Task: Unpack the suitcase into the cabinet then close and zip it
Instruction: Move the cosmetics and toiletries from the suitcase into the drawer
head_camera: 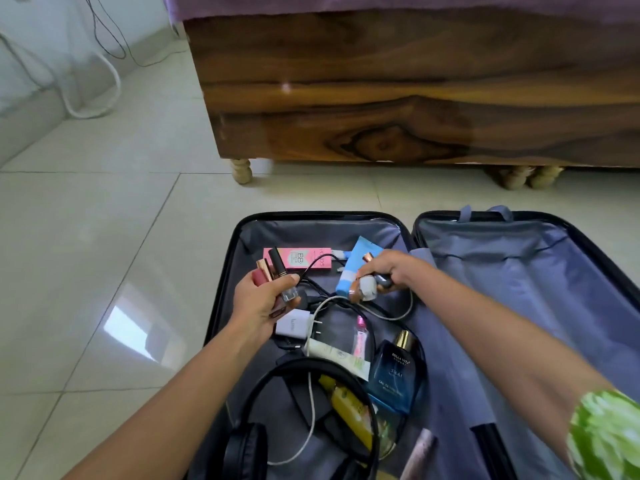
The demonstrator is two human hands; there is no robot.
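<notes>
tiled floor (104,237) | left hand (263,299) grips lipsticks (273,271) | right hand (391,271) grips small bottles (367,285)

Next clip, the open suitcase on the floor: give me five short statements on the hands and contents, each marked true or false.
1. The suitcase lies open on the floor. True.
2. The left hand is empty. False: it grips several small cosmetics.
3. The blue perfume bottle is in the right hand. False: it lies in the suitcase's left half; that hand grips other small items.
4. Black headphones lie in the suitcase. True.
5. The pink BB cream box lies on the floor tiles. False: it lies inside the suitcase.
</notes>
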